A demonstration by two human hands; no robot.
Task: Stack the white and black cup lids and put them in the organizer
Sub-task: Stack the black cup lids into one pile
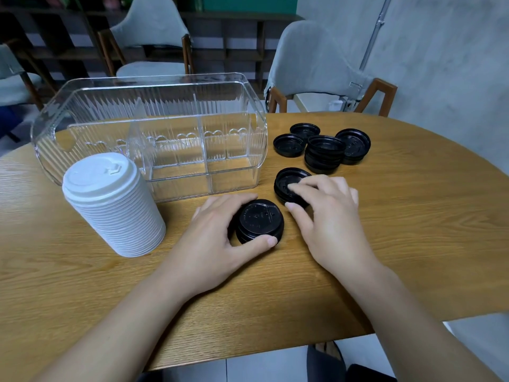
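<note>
A tall stack of white lids (115,205) stands at the left of the wooden table (413,244). Behind it sits the clear plastic organizer (154,128), its compartments holding nothing. My left hand (217,244) grips a short stack of black lids (260,220) between thumb and fingers. My right hand (327,216) pinches the rim of an upturned black lid pile (285,180) just behind that stack. More black lids (325,153) lie in small piles and singly at the far right of the organizer.
Grey upholstered chairs (316,62) with wooden frames stand behind the table. A concrete wall runs along the right. The table's front edge curves away near my right forearm, with pale floor below it.
</note>
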